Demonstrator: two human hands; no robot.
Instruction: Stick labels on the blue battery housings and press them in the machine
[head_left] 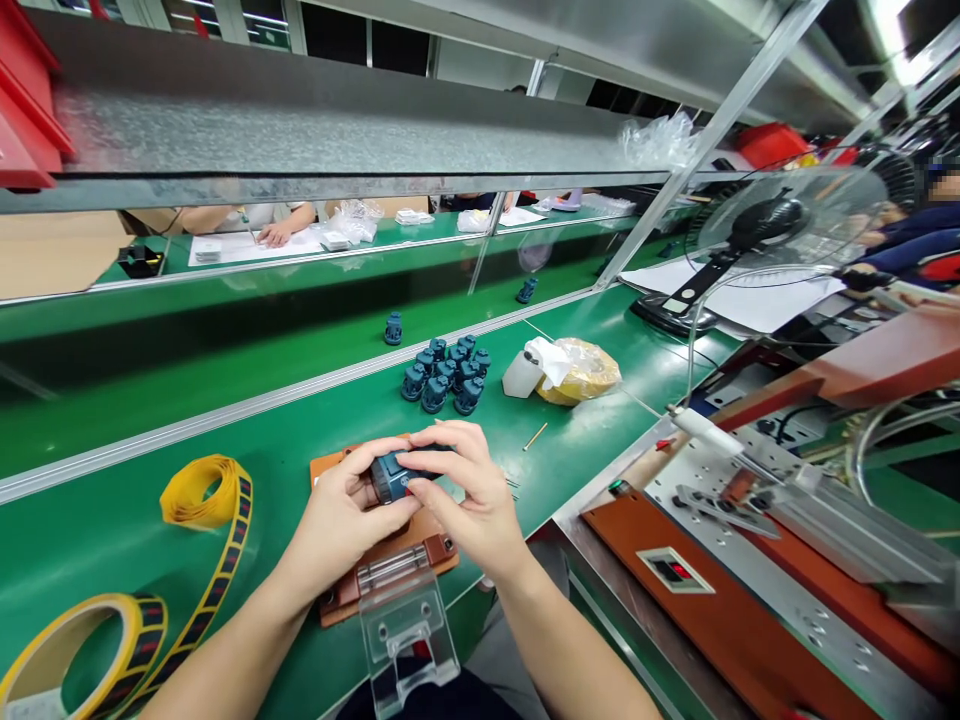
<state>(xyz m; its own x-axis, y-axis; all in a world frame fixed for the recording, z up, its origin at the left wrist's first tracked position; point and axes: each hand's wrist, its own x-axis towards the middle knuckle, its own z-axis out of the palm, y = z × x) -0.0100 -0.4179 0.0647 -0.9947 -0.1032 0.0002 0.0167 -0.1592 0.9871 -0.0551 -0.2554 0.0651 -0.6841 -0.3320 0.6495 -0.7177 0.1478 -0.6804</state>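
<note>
Both my hands hold one small dark blue plastic part (393,477) over a brown fixture block (390,565) on the green bench. My left hand (346,517) grips the part from the left, fingers curled round it. My right hand (472,492) pinches it from the right, thumb and forefinger on its top. A cluster of several like blue parts (446,374) stands behind, with one more (393,328) alone farther back. A clear plastic clamp (406,630) sticks out at the fixture's near end.
A yellow and black label tape roll (112,625) lies at left. A white bottle (522,374) and a yellow bag (581,372) sit behind right. A desk fan (757,235) and a red-brown machine (750,590) stand at right. Other people sit across.
</note>
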